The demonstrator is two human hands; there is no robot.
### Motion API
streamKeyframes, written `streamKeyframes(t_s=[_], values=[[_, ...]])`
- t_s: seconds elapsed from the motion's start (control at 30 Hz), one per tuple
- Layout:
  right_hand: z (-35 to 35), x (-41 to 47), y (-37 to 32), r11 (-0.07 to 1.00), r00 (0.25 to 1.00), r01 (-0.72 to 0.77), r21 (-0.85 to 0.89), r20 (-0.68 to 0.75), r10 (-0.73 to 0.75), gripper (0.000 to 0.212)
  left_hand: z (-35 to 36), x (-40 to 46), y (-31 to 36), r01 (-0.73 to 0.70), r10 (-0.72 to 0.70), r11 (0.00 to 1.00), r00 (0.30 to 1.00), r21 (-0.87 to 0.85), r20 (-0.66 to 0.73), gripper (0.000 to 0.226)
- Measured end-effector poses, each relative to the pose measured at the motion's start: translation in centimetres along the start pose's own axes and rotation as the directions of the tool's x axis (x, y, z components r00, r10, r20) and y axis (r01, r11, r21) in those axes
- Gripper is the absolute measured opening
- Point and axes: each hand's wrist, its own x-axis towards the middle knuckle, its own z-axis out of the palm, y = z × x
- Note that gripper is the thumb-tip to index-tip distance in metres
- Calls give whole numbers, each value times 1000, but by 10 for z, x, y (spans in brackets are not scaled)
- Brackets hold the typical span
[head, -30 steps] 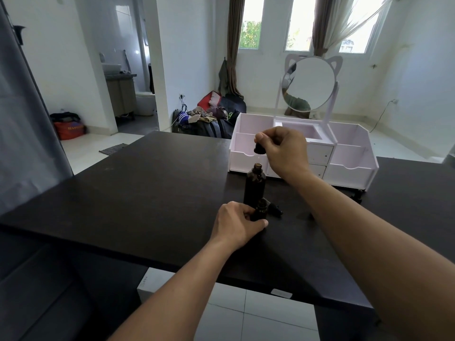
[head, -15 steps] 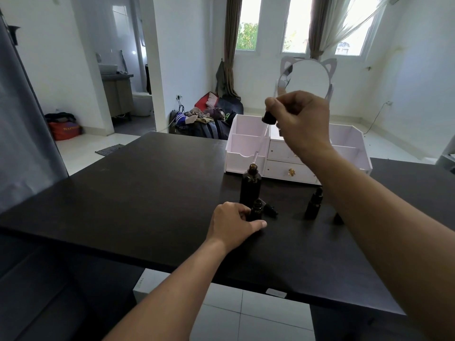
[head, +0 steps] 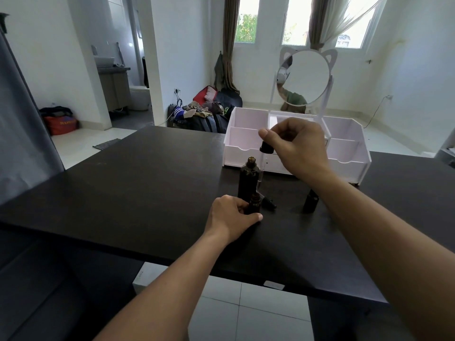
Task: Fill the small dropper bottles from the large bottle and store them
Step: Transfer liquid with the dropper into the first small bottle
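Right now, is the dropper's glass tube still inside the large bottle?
No: the right hand holds the dropper beside the large bottle, whose mouth is open, with the tip over the small bottle.

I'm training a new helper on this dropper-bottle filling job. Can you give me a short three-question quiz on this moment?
1. True or false: the large bottle is capped.
2. Which hand holds the dropper?
3. The left hand grips: A) small bottle B) mirror C) white organizer

Key: 1 false, its neck is open. 2 the right hand. 3 A.
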Motion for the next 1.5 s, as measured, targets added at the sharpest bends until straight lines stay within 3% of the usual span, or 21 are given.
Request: streamKeyframes(t_s=[0.57, 1.1, 1.33, 1.5], values=[[7, -3, 18, 996, 1000, -29, -88, -5, 29, 19, 0, -1, 2, 21, -20, 999, 1000, 35, -14, 36], [-2, 3, 3, 998, 999, -32, -59, 12, 32, 18, -1, -2, 1, -20, 20, 1000, 1000, -8, 2, 35], [-8, 25, -13, 999, 979, -11, 38, -203, 18, 12, -1, -3, 0, -41, 41, 999, 999, 0, -4, 35], [3, 35, -10, 998, 978, -18, 56, -209, 29, 16, -1, -2, 2, -22, 22, 1000, 1000, 19, -2, 36]])
